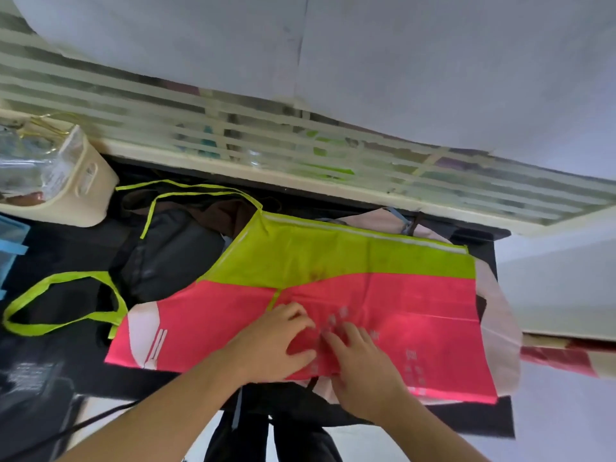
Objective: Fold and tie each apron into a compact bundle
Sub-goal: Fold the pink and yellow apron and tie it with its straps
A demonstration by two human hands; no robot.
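A pink and lime-green apron lies spread flat on a dark table, its green half toward the window. Its lime neck loop trails off to the left and thin lime ties lie further back. My left hand rests on the pink part near the front edge with fingers curled on the fabric. My right hand lies beside it, fingers stretched flat on the cloth, fingertips almost touching the left hand. A black apron and a pale pink one lie under it.
A cream basket with clear bags stands at the back left. A barred window runs behind the table. Dark fabric hangs over the front edge. A blue box edge shows at the far left.
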